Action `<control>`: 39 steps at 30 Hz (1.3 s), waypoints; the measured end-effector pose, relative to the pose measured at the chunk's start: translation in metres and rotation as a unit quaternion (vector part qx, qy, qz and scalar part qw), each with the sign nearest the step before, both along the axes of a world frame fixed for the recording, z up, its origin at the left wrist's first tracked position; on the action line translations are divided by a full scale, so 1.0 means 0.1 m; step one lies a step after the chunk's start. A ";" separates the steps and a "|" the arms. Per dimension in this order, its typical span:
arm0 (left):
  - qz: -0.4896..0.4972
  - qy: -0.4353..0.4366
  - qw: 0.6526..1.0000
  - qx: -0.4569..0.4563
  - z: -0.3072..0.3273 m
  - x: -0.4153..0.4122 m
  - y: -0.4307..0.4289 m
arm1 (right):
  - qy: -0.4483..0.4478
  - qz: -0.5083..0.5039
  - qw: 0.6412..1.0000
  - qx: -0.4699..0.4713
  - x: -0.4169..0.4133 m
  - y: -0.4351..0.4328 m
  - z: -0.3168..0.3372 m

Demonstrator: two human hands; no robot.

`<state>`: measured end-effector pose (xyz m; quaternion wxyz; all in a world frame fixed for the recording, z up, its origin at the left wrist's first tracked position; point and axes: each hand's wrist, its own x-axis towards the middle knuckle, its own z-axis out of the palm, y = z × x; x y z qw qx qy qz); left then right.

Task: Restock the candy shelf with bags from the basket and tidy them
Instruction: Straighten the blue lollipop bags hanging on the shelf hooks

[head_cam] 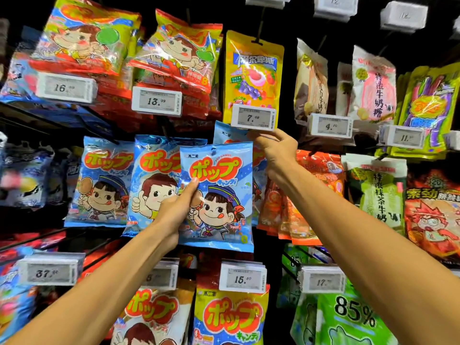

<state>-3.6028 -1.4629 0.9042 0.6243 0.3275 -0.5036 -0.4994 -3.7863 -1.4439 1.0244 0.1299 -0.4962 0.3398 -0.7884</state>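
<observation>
Dark store shelving [286,135] fills the frame, hung on pegs with rows of bright candy bags and white price tags.

At centre frame, the person's left hand [176,207] grips a blue candy bag [219,195] by its left edge. The thumb is pressed flat on the printed front and the fingers are curled out of sight behind it. The bag is upright, facing the camera, in front of the middle row. It overlaps a second blue bag [154,175] to its left, and a third [99,180] hangs further left.

The right hand [276,150] is raised just above and right of centre, the back of the hand toward the camera, its fingers curled right under the 7.49 price tag [254,118]. They are at the top corner of another blue bag [224,133] hanging behind the held one. Whether they close on that bag, on a peg or on nothing cannot be told.

A yellow fruit-candy bag [254,73] hangs above the tag. Orange bags [298,207] hang right of centre, partly behind the right forearm. In the lower part of the frame, a 15.80 price tag [242,277] sits above a yellow-and-blue bag [229,319], with a green bag marked 85% [348,317] at lower right.
</observation>
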 end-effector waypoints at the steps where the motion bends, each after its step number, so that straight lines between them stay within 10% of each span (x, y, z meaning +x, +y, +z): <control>1: -0.004 0.000 1.000 0.001 -0.01 0.00 -0.01 | 0.000 0.007 1.000 0.000 0.00 -0.01 0.00; 34: -0.070 -0.003 0.997 0.016 -0.22 -0.10 -0.21 | 0.127 -0.238 0.959 -0.092 0.14 -0.01 -0.27; 39: -0.065 -0.010 0.998 0.013 -0.21 -0.06 -0.22 | 0.286 -0.327 0.890 -0.142 0.11 -0.01 -0.31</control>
